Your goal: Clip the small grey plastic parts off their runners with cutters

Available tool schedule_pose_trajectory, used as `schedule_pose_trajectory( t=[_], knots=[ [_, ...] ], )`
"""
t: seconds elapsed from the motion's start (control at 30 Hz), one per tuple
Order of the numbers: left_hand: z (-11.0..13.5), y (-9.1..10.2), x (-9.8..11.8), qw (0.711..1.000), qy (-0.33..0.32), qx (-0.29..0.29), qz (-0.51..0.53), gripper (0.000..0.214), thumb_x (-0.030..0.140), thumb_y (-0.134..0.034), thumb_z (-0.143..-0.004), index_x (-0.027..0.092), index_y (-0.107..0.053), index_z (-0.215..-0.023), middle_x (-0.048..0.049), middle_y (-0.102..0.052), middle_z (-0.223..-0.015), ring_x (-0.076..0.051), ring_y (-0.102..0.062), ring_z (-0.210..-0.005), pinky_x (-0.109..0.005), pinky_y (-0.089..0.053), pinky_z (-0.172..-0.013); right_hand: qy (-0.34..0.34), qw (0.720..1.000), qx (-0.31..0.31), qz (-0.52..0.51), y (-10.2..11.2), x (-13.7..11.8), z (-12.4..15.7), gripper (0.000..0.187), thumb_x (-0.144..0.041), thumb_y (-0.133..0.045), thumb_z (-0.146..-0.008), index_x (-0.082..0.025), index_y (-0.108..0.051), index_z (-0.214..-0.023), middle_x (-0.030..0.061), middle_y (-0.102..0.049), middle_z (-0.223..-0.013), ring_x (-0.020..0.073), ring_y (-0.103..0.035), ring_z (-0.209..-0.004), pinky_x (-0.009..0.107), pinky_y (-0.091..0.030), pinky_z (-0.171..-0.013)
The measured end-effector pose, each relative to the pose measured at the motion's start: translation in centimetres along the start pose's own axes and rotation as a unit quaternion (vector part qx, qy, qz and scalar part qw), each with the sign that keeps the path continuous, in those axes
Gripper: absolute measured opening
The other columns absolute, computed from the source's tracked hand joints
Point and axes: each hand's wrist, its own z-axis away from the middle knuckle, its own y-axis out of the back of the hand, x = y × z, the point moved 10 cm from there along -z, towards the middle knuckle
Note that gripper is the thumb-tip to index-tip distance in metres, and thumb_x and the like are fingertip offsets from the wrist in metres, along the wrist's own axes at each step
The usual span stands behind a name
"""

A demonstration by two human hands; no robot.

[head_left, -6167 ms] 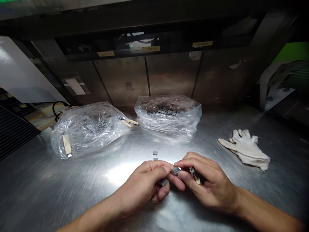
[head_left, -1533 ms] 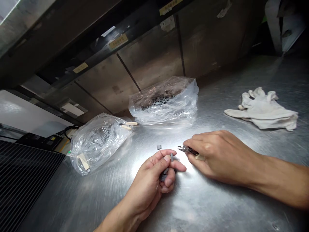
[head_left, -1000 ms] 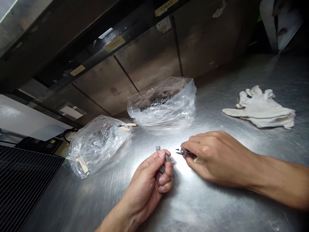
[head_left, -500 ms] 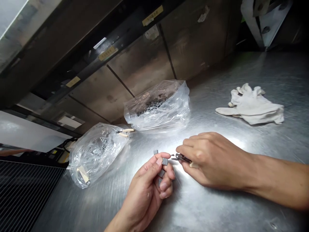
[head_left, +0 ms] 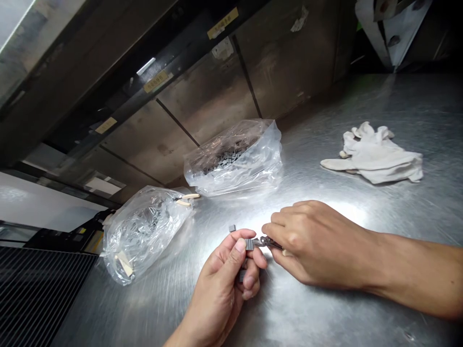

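Observation:
Between the thumb and forefinger of my left hand point(head_left: 227, 279) is a small grey ribbed block point(head_left: 249, 244). More grey pieces point(head_left: 241, 275) sit in the curled fingers below it. My right hand point(head_left: 311, 246) is closed around small pliers point(head_left: 267, 242), most of whose handles the fingers hide. The jaw tips reach the right end of the pinched block; whether they grip it I cannot tell. A single grey block point(head_left: 232, 228) lies on the metal table just beyond my left fingertips.
Clear plastic bags with grey pieces, one point(head_left: 235, 168) at the back and one point(head_left: 144, 236) at left, stand on the metal table point(head_left: 307, 318). Cream-handled pliers point(head_left: 186, 198) lie at the left bag's edge. White gloves point(head_left: 376, 156) lie at right. A dark ribbed grille point(head_left: 43, 294) borders the left.
The plier jaws, apart from the block and spread before, have come to the block's right end and closed up. My left hand has shifted slightly right. The view has moved a little.

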Motion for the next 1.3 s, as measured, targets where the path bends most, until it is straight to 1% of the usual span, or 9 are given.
schedule_pose_trajectory(
  t=[0.17, 0.37, 0.53, 0.63, 0.77, 1.03, 1.2, 1.3],
  knots=[
    [0.06, -0.06, -0.12, 1.0, -0.002, -0.003, -0.013, 0.017, 0.027, -0.06, -0.1, 0.012, -0.068, -0.104, -0.0065, -0.066, -0.085, -0.006, -0.041, -0.058, -0.019, -0.034, -0.053, 0.001, 1.0, -0.012, 0.003, -0.2, -0.25, 0.12, 0.009, -0.017, -0.058, -0.081, -0.021, -0.063, -0.076, 0.0025, -0.066, -0.07, 0.021, -0.057, -0.061, 0.036, -0.026, -0.059],
    [-0.01, 0.03, -0.4, 1.0, 0.016, 0.013, -0.003, 0.014, 0.028, -0.064, -0.098, 0.015, -0.07, -0.102, -0.0054, -0.065, -0.086, -0.005, -0.039, -0.056, -0.017, -0.033, -0.051, -0.002, 1.0, -0.006, 0.013, -0.16, -0.14, 0.03, 0.007, -0.018, -0.062, -0.081, -0.021, -0.063, -0.075, 0.0024, -0.066, -0.069, 0.0211, -0.057, -0.059, 0.035, -0.025, -0.058],
    [-0.2, 0.33, -0.14, 1.0, 0.005, 0.022, -0.017, 0.019, 0.029, -0.067, -0.096, 0.013, -0.075, -0.101, -0.0052, -0.062, -0.084, -0.004, -0.038, -0.058, -0.015, -0.034, -0.051, -0.005, 1.0, -0.014, 0.011, -0.3, -0.13, 0.05, 0.007, -0.018, -0.064, -0.081, -0.02, -0.064, -0.075, 0.0023, -0.066, -0.069, 0.0213, -0.057, -0.059, 0.035, -0.024, -0.057],
    [-0.29, 0.51, -0.04, 0.999, -0.002, 0.029, -0.022, 0.02, 0.028, -0.069, -0.095, 0.011, -0.078, -0.102, -0.0056, -0.061, -0.085, -0.004, -0.037, -0.058, -0.014, -0.034, -0.05, -0.007, 1.0, -0.009, 0.016, -0.15, -0.12, 0.06, 0.006, -0.018, -0.065, -0.081, -0.02, -0.064, -0.075, 0.0024, -0.066, -0.069, 0.0218, -0.057, -0.059, 0.034, -0.024, -0.057],
    [-0.4, 0.5, -0.04, 0.999, -0.003, 0.033, -0.03, 0.019, 0.027, -0.071, -0.093, 0.011, -0.079, -0.098, -0.0061, -0.062, -0.086, -0.004, -0.035, -0.058, -0.014, -0.032, -0.049, -0.005, 1.0, -0.001, 0.019, -0.01, -0.07, -0.04, 0.008, -0.018, -0.066, -0.081, -0.02, -0.063, -0.074, 0.0024, -0.065, -0.068, 0.0223, -0.057, -0.058, 0.034, -0.024, -0.056],
    [-0.18, 0.77, 0.06, 0.999, -0.008, 0.033, -0.043, 0.02, 0.029, -0.072, -0.092, 0.011, -0.08, -0.095, -0.0072, -0.063, -0.087, -0.005, -0.035, -0.061, -0.014, -0.032, -0.05, -0.003, 0.999, -0.002, 0.032, 0.02, -0.21, 0.02, 0.011, -0.011, -0.066, -0.077, -0.021, -0.064, -0.074, 0.0016, -0.065, -0.066, 0.0221, -0.057, -0.056, 0.034, -0.024, -0.054],
    [-0.25, 0.83, -0.04, 0.998, -0.008, 0.029, -0.049, 0.021, 0.029, -0.071, -0.093, 0.012, -0.081, -0.097, -0.0073, -0.063, -0.086, -0.006, -0.035, -0.061, -0.015, -0.031, -0.051, 0.015, 0.999, 0.017, 0.048, 0.14, -0.53, 0.19, 0.013, -0.01, -0.068, -0.077, -0.02, -0.062, -0.073, 0.0013, -0.063, -0.065, 0.0213, -0.056, -0.054, 0.033, -0.022, -0.053],
    [-0.35, 0.83, 0.03, 0.998, -0.01, 0.03, -0.053, 0.021, 0.03, -0.072, -0.092, 0.011, -0.08, -0.095, -0.0069, -0.063, -0.085, -0.006, -0.034, -0.06, -0.015, -0.031, -0.051, 0.018, 0.998, 0.021, 0.052, 0.16, -0.62, 0.26, 0.014, -0.009, -0.069, -0.076, -0.02, -0.062, -0.072, 0.001, -0.062, -0.064, 0.0205, -0.055, -0.053, 0.033, -0.021, -0.053]
  ],
)
